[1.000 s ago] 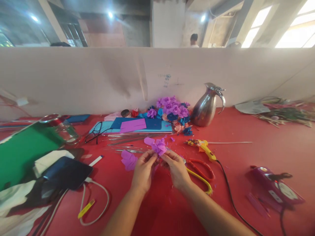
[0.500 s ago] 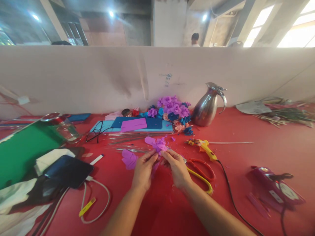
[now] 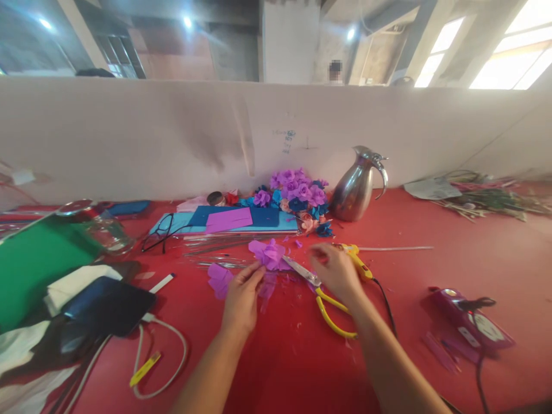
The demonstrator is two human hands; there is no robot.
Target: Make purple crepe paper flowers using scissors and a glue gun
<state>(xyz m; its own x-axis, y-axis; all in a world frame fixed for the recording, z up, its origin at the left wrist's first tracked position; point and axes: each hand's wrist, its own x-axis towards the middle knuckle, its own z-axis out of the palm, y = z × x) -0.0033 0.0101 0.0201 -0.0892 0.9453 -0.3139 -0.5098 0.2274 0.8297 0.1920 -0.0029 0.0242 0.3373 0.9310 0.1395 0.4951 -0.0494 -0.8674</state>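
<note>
My left hand pinches a purple paper flower at its base between thumb and fingertips. Loose purple paper petals lie on the red tabletop just left of that hand. My right hand hovers over the table with fingers curled but apart, and nothing shows in it. It is nearest to the yellow glue gun, whose nozzle end it partly covers. Scissors with a yellow handle lie between my hands, blades toward the flower. Their other handle is hidden behind my right hand and forearm.
Finished paper flowers are heaped by the wall beside a steel jug. Coloured paper sheets and eyeglasses lie at the back. On the left is a dark tablet; a magenta power strip sits right.
My right hand has let go of the flower and moved right toward the glue gun, uncovering the scissor blades. My left hand still holds the flower. The whole view has shifted slightly.
</note>
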